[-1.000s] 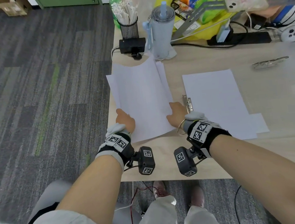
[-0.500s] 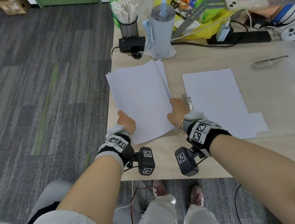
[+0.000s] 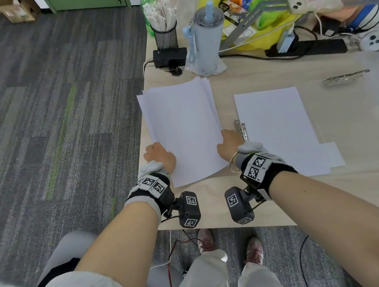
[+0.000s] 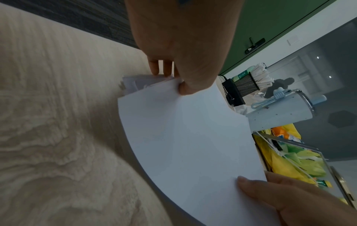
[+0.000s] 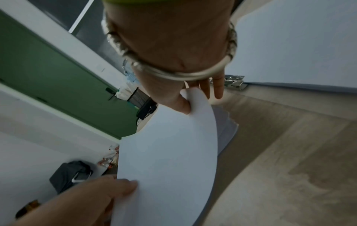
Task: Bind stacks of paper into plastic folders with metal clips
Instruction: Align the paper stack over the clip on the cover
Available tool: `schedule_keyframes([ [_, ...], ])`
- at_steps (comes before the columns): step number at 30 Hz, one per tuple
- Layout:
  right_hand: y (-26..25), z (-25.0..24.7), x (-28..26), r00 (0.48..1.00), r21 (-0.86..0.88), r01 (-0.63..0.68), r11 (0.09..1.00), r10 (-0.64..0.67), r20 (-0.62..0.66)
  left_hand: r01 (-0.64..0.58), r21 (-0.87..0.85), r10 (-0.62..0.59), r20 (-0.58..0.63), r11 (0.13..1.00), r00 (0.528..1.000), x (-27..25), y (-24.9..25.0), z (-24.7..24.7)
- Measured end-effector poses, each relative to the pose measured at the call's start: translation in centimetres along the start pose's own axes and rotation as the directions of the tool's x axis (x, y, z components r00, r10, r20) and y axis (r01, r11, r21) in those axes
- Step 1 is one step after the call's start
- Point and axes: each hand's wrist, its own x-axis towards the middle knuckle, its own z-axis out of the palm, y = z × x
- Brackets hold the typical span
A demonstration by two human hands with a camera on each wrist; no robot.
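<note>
Since a second ago the loose stack of white paper sheets (image 3: 182, 130) has been squared up slightly, its fanned far corners drawn closer together, while both hands have kept their places at its near edge; the stack is lifted off the pale wood-grain counter (image 3: 284, 198) at the near end, tilted with its far edge down near the counter's left side; the left hand (image 3: 160, 156) pinches the stack's near-left edge, thumb on top and fingers (image 4: 154, 67) curled underneath; the right hand (image 3: 228, 143) pinches the near-right edge the same way, thumb pressed on the top sheet, fingers (image 5: 217, 87) reaching below; the sheets are unevenly aligned, with lower ones sticking out past the top one; just right of the right hand lies a shiny metal spring clip (image 3: 241, 129), beside the left edge of a second flat pile of white paper (image 3: 277, 131) lying on the counter; another long metal clip (image 3: 345, 78) lies well apart on the far right; beyond the stack stand a pale blue tumbler with a straw (image 3: 207, 39) and a black mesh pen cup (image 3: 165, 37).
</note>
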Motion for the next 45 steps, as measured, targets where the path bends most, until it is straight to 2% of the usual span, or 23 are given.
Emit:
schedule_keyframes([
  [5, -0.2, 0.2, -1.2, 0.999, -0.092, 0.026, 0.995, -0.022, 0.039, 0.014, 0.005, -0.014, -0.003, 1.000, 1.000, -0.5, 0.2, 0.0],
  [13, -0.2, 0.2, -1.6, 0.999, -0.199, 0.014, 0.980, -0.023, -0.041, -0.025, -0.054, 0.027, 0.037, 0.998, 0.999, -0.1, -0.3, 0.3],
  [17, -0.1, 0.1, -1.4, 0.999, -0.101, 0.045, 0.994, -0.044, 0.020, -0.047, -0.075, 0.050, 0.030, 0.996, 0.998, -0.2, -0.5, 0.3],
  [22, -0.2, 0.1, -0.8, 0.997, 0.154, 0.003, 0.988, 0.010, -0.081, -0.067, -0.023, 0.068, 0.048, 0.998, 0.997, -0.5, -0.4, 0.2],
  [24, 0.2, 0.1, -0.6, 0.996, 0.220, -0.024, 0.975, 0.043, -0.083, -0.067, -0.026, 0.069, 0.054, 0.997, 0.996, -0.6, -0.3, 0.1],
  [27, 0.7, -0.1, -0.5, 0.999, 0.155, -0.018, 0.988, 0.026, -0.047, -0.064, -0.063, 0.067, 0.048, 0.996, 0.997, -0.8, -0.1, 0.1],
  [30, 1.1, -0.5, -0.4, 0.999, 0.165, -0.024, 0.986, 0.029, -0.026, -0.053, -0.158, 0.059, 0.036, 0.986, 0.998, -1.2, -0.1, 0.4],
  [32, 1.4, -1.0, -0.2, 0.997, 0.189, -0.021, 0.982, 0.034, -0.065, -0.051, -0.189, 0.053, 0.007, 0.981, 0.999, -1.8, 0.0, 0.4],
  [34, 1.6, -1.5, -0.1, 0.992, 0.176, -0.011, 0.984, 0.033, -0.121, -0.068, -0.165, 0.067, -0.015, 0.984, 0.998, -2.4, 0.1, 0.6],
  [36, 2.2, -1.9, -0.1, 0.986, 0.145, -0.004, 0.989, 0.027, -0.162, -0.075, -0.138, 0.078, 0.015, 0.988, 0.997, -2.9, 0.1, 0.8],
  [42, 4.3, -2.4, -0.2, 0.985, 0.151, -0.018, 0.988, 0.043, -0.169, -0.076, -0.072, 0.081, 0.078, 0.995, 0.994, -3.5, 0.2, 1.5],
  [45, 5.4, -3.1, -0.4, 0.986, 0.173, 0.002, 0.985, 0.027, -0.162, -0.064, -0.064, 0.069, 0.070, 0.996, 0.995, -3.7, 0.6, 1.4],
])
